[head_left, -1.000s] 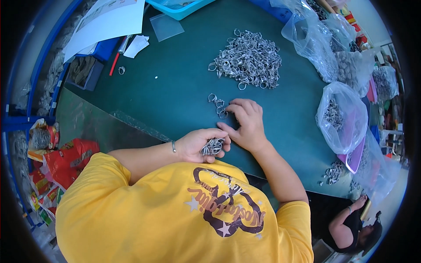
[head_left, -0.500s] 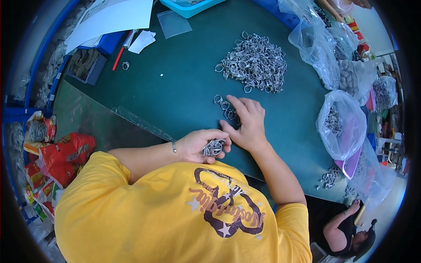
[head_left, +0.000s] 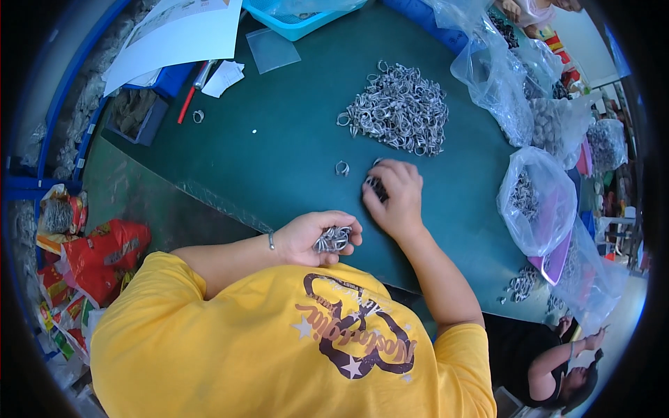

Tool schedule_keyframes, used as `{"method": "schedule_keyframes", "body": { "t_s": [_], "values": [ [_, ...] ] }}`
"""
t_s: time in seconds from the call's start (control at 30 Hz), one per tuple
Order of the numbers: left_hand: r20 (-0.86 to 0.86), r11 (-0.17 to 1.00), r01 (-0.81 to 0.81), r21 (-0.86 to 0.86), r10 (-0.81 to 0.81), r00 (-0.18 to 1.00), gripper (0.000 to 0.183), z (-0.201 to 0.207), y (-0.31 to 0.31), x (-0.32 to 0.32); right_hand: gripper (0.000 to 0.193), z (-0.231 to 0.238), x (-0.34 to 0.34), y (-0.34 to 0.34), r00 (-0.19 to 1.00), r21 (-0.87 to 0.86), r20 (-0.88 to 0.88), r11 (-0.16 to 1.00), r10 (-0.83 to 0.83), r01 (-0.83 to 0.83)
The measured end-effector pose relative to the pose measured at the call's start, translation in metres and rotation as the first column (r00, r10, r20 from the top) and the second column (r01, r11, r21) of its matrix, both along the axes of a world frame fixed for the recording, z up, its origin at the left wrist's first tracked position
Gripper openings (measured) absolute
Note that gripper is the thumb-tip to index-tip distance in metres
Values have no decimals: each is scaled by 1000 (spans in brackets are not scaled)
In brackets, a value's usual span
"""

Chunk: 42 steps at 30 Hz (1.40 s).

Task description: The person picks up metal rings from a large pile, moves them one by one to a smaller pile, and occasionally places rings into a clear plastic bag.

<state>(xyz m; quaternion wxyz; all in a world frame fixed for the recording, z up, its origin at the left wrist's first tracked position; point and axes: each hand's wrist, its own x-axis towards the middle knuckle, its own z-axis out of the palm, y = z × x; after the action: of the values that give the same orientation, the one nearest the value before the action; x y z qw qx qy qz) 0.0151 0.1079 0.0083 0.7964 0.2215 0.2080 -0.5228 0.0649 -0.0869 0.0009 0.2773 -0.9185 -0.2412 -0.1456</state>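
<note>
A bunch of silvery metal rings (head_left: 333, 240) is cupped in my left hand (head_left: 304, 237), close to the table's near edge. My right hand (head_left: 398, 198) rests on the green tabletop with its fingers curled around a few more rings (head_left: 375, 185), partly hidden beneath them. Just left of those fingers lies a single ring (head_left: 341, 168). Beyond my right hand a large heap of similar rings (head_left: 401, 111) is spread on the table, apart from both hands.
At the far left are a red pen (head_left: 186, 104), white papers (head_left: 178, 42), a lone ring (head_left: 198, 116) and a grey bin (head_left: 139, 122). A turquoise tray (head_left: 300, 28) stands at the back. Clear bags (head_left: 536, 209) line the right side. A co-worker (head_left: 550, 362) sits at lower right.
My right hand's fingers have drawn in from spread to curled over the loose rings, leaving one ring outside. The left hand still holds its bunch. The co-worker's arm has shifted.
</note>
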Motion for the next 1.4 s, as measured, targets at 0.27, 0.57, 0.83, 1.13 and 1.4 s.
{"method": "schedule_keyframes", "body": {
  "t_s": [0.27,0.57,0.83,1.13,1.4],
  "values": [
    [-24,997,54,-52,-55,998,22,-7,-4,0,39,10,2,24,984,-167,-16,970,177,-178],
    [12,942,-292,164,294,956,24,17,-12,20,26,4,-26,-25,998,201,-16,978,58,-54],
    [10,962,-272,-14,273,962,18,20,-114,45,13,20,-36,-12,975,680,-13,713,-221,171],
    [670,994,-11,108,-64,739,43,117,-250,106,27,74,14,-199,500,556,262,553,-825,621],
    [318,95,-946,309,-948,8,36,18,-94,179,21,36,14,-118,918,245,222,930,-328,273]
  ]
}}
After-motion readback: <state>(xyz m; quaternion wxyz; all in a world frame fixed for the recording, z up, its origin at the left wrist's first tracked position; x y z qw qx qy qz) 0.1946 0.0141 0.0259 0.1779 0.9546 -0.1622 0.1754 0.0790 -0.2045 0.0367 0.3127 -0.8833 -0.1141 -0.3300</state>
